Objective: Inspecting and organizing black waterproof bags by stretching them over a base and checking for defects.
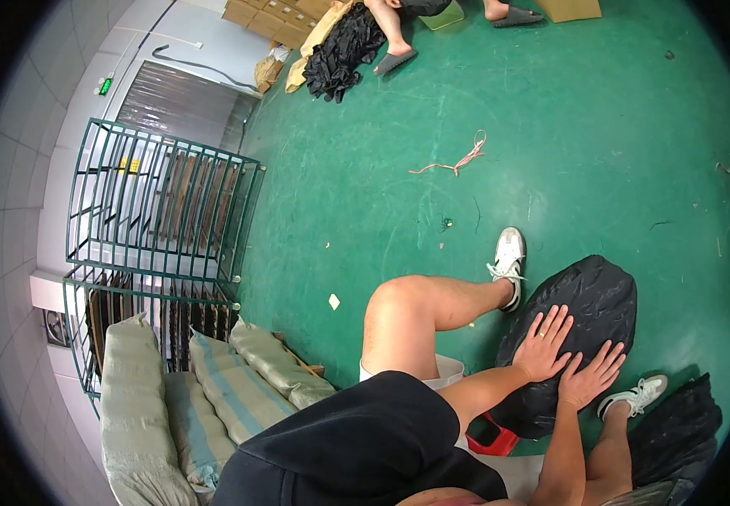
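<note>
A black, wrinkled, oval bundle (pixel 588 291) sits between my legs; whether it is fabric or plastic film I cannot tell. My left hand (pixel 544 346), with a ring on one finger, lies flat on its upper surface, fingers spread. Just beside it, to the right and a little nearer me, my right hand (pixel 590 377) presses flat on the same bundle, fingers also apart. Neither hand grips anything. What lies under the bundle is hidden. Next to its near side shows part of a red plastic object (pixel 495 440).
More black material (pixel 681 426) lies beside my right shoe. Several stuffed woven sacks (pixel 133 405) and green metal racks (pixel 162 207) stand at left. Pink string (pixel 466 160) lies on the green floor (pixel 365 194). Farther off, a person's legs (pixel 392 29) are near a black heap (pixel 344 55).
</note>
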### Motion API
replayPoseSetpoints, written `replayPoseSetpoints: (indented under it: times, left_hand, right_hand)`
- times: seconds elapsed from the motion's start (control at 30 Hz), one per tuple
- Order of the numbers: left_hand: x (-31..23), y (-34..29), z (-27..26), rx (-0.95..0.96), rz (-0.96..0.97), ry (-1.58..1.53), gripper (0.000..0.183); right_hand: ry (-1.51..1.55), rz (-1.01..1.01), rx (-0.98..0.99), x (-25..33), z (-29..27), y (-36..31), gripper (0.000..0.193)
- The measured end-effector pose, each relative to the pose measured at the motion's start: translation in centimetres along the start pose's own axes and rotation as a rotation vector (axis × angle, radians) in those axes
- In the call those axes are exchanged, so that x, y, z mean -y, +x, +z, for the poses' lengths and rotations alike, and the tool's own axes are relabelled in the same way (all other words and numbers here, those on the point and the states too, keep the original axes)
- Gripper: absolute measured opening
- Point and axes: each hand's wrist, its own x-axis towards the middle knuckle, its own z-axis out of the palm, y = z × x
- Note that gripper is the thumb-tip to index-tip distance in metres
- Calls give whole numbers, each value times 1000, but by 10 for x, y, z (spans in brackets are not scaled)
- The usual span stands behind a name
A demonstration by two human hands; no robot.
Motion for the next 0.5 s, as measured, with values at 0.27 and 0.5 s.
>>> replayPoseSetpoints:
  times: [0.27, 0.5]
  left_hand:
    - [-1, 0, 0, 19, -1, 10, 78]
    - [-1, 0, -2, 20, -4, 4, 78]
  right_hand:
    - [16, -7, -6, -2, 1, -1, 64]
    - [12, -2, 12, 0, 0, -1, 64]
